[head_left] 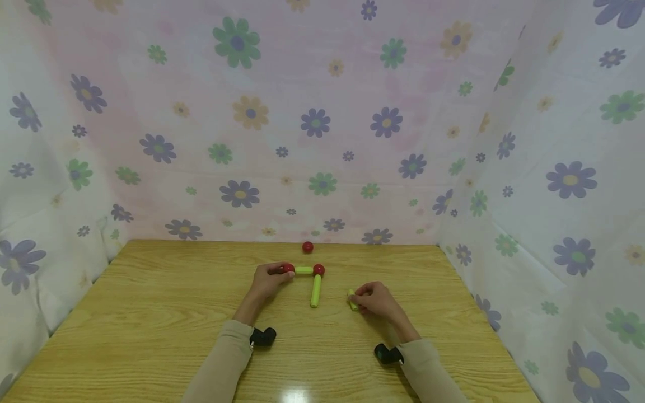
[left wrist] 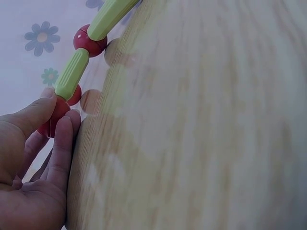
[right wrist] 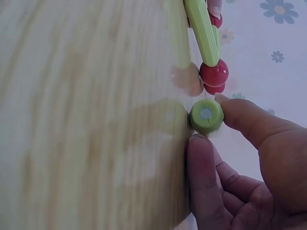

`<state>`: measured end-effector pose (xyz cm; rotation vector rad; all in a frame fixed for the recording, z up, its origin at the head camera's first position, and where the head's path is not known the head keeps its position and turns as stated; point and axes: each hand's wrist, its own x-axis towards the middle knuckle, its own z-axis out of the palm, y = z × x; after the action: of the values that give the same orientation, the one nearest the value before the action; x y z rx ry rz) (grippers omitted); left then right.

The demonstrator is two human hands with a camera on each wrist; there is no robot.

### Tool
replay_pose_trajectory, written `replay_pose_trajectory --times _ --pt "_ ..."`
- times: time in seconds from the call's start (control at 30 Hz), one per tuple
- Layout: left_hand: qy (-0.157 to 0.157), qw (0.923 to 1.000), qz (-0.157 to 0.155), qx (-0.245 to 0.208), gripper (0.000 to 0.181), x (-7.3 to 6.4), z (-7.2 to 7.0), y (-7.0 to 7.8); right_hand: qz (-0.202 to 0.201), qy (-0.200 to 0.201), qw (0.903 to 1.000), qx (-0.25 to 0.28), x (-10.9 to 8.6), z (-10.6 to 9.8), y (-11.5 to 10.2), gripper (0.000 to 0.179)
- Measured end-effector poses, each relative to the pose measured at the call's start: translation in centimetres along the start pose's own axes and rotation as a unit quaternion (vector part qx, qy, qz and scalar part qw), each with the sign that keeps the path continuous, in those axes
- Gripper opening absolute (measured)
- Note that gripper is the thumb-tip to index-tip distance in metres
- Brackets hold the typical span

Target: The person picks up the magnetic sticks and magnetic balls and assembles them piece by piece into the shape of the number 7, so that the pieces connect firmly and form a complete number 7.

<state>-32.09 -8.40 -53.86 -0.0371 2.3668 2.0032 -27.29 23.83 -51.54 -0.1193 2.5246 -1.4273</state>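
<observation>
My left hand (head_left: 269, 281) grips a red ball (left wrist: 59, 111) between thumb and fingers. A short green rod (head_left: 304, 270) joins that ball to a second red ball (head_left: 319, 270). From the second ball a longer green rod (head_left: 316, 291) runs toward me along the table. To the right, my right hand (head_left: 377, 300) pinches a separate green rod (head_left: 352, 300) between thumb and fingers. In the right wrist view that rod's round end (right wrist: 206, 114) shows a silvery disc at its centre.
Behind the joined pieces a loose red ball (head_left: 308, 247) lies near the back edge of the wooden table (head_left: 151, 336). Flower-printed cloth (head_left: 282, 84) hangs along the back and both sides. Each wrist carries a black camera mount (head_left: 263, 337).
</observation>
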Motion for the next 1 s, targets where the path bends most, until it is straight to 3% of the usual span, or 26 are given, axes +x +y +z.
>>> replay_pose_trajectory --times 0.2,0.47,0.67,1.0 --pt "-0.001 0.9999 -0.004 -0.009 0.037 -0.1 0.0 0.0 0.005 0.018 0.9996 -0.022 0.0 0.5 -0.3 0.026" --pt "0.001 0.9999 0.005 -0.012 0.036 -0.2 0.1 -0.2 0.025 0.031 0.9991 -0.012 -0.4 1.1 -0.8 0.030" --pt "0.002 0.9999 0.010 -0.010 0.037 0.0 0.2 -0.3 0.016 0.003 0.9999 0.002 -0.8 1.7 -1.3 0.039" --pt "0.001 0.9999 0.015 -0.007 0.036 0.2 0.1 -0.4 -0.027 -0.061 0.9971 0.035 -1.2 2.6 -2.3 0.025"
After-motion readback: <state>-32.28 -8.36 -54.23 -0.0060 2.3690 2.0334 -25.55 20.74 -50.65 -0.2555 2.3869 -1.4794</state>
